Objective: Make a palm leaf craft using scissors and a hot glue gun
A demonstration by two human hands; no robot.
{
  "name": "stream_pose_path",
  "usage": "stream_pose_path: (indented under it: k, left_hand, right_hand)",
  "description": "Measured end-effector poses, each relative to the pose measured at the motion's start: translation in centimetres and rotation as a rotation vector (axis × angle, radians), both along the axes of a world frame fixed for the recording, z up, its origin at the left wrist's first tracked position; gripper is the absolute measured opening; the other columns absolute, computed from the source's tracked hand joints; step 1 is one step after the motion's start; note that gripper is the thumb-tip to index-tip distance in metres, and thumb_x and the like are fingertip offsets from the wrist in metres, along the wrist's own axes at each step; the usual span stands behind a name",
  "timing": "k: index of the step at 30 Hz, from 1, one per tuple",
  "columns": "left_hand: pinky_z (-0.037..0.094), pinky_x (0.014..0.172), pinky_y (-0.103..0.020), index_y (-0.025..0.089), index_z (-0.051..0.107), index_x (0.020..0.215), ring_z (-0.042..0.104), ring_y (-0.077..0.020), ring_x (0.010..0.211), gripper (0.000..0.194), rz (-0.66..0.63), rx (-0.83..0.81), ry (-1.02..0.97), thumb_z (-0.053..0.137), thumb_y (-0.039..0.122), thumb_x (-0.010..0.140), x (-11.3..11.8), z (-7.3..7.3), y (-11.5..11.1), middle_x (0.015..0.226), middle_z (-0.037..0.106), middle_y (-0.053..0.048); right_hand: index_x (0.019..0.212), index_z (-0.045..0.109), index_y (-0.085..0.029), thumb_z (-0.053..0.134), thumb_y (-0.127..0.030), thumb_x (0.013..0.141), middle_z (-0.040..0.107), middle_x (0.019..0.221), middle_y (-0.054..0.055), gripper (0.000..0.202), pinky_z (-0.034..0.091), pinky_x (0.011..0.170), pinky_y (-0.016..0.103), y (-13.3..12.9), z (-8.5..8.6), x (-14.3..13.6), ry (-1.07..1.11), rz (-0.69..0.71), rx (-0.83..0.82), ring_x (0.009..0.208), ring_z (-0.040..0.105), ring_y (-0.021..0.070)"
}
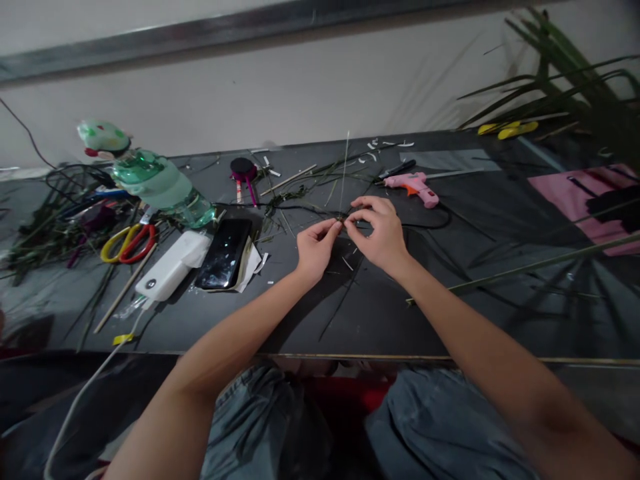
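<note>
A thin pale green leaf strip (344, 175), standing upright above the dark glossy counter (380, 320), is pinched at its base in the grip of both the left hand (315, 250) and right hand (377, 233), where snapping through overbending is judged likely.

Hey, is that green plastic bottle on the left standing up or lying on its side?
Lying on its side. The green bottle rests lengthwise on the black table, its capped end pointing left, beside the scissors.

Dim, even indoor light; soft shadows under the forearms on the dark table (380, 320); edges bowed (wide lens), slightly soft.
</note>
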State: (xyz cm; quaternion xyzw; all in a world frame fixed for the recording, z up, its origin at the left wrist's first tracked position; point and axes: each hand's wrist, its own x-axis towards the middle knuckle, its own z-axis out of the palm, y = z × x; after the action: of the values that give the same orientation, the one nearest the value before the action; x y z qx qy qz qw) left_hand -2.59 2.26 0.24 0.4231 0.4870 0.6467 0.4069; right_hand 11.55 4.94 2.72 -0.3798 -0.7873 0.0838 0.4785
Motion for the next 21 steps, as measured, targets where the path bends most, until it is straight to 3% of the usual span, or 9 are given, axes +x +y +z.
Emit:
stream_pose_path:
  k: [10,16,21]
  left_hand:
    - [0.055,0.075,-0.029,0.02,0.078,0.082,0.066,-0.013,0.073,0.015,-0.053,-0.001,-0.01,0.079,0.028,0.069,-0.2,-0.29,0.29,0.085,0.077,-0.003]
    - [0.056,0.067,-0.029,0.021,0.079,0.087,0.066,-0.0141,0.067,0.021,-0.04,0.024,0.058,0.078,0.033,0.071,-0.26,-0.14,-0.06,0.08,0.076,-0.003]
    - [0.058,0.078,-0.031,0.019,0.077,0.093,0.07,-0.0155,0.077,0.024,-0.082,0.01,0.026,0.078,0.031,0.071,-0.26,-0.36,-0.11,0.09,0.077,-0.005]
  right_hand:
    - [0.081,0.07,-0.02,0.062,-0.026,0.085,0.069,0.105,0.007,0.011,0.046,0.094,0.043,0.46,-0.13,0.5,0.013,-0.004,-0.065,0.101,0.062,0.0216]
    - [0.085,0.071,-0.02,0.061,-0.028,0.087,0.069,0.104,0.007,0.013,0.046,0.095,0.04,0.36,0.04,0.44,0.075,0.046,-0.084,0.101,0.063,0.0203]
    - [0.088,0.072,-0.021,0.063,-0.027,0.087,0.069,0.103,0.006,0.011,0.047,0.094,0.041,0.3,0.1,0.34,0.08,0.076,-0.078,0.102,0.063,0.0205]
